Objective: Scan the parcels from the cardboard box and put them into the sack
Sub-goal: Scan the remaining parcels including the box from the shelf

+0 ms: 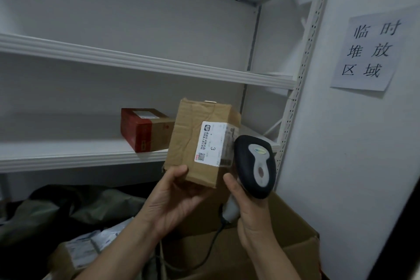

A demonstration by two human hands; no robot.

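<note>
My left hand (172, 198) holds a small brown cardboard parcel (193, 134) from below, thumb on its front, with its white shipping label (212, 142) turned toward me. My right hand (246, 207) grips a black and grey barcode scanner (255, 165) by its handle; the scanner's head sits right beside the label's right edge. The scanner's dark cable (211, 248) hangs down into the open cardboard box (295, 229) under my hands. A dark green sack (75, 209) lies crumpled at lower left, and several pale parcels (95, 241) lie beside it.
White metal shelving (145, 66) fills the view ahead, with a red and brown box (142, 129) on the lower shelf just behind the parcel. A white wall with a paper sign (372, 52) stands close on the right.
</note>
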